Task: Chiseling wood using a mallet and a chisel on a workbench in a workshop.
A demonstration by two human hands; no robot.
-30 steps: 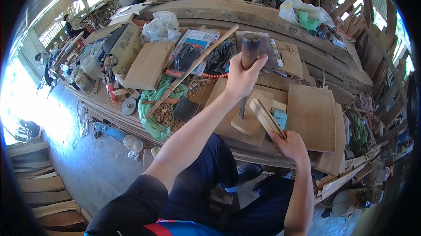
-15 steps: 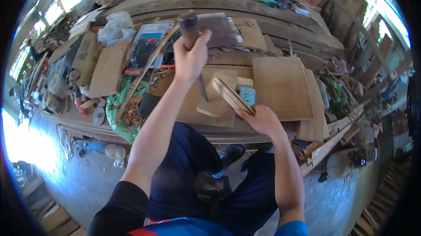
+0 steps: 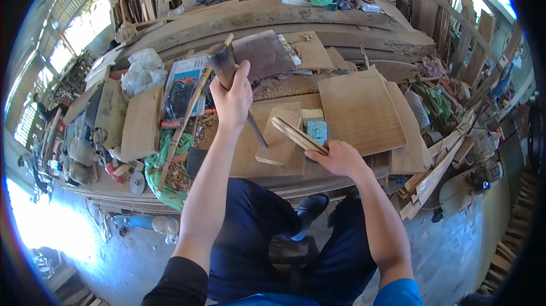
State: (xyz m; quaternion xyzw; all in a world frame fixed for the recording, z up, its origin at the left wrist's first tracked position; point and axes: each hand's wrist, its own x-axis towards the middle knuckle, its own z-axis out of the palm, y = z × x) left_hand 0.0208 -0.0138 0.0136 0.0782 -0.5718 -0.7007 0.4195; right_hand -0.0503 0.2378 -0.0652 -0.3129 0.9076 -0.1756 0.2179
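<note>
a worker's left hand (image 3: 230, 98), watched from my distant seat over the head camera, closes around the handle of a long-bladed chisel (image 3: 257, 129), to the left of a turquoise block (image 3: 317, 131). the chisel slants, handle high and farther left of the block, blade running down toward the block's near left side; its tip meets or hovers over a small board (image 3: 276, 149), and i cannot tell which.

the right hand (image 3: 340, 159), just on the near right side of the turquoise block, pinches the near end of slim wooden strips (image 3: 296, 135). they may be one grooved piece; i cannot tell. their long axis points away from the fingers, past the block's near left side, toward the chisel. the small board lies left of the block, between the hands; by my view the right is nearer to it.

beneath the small board spreads a broad board (image 3: 244, 153), left of the turquoise block and nearer the worker. a square panel (image 3: 361, 110) lies right of the block, a green plastic bag (image 3: 162, 176) of shavings well to its left, and thick timber slabs (image 3: 273, 15) stretch beyond it.
</note>
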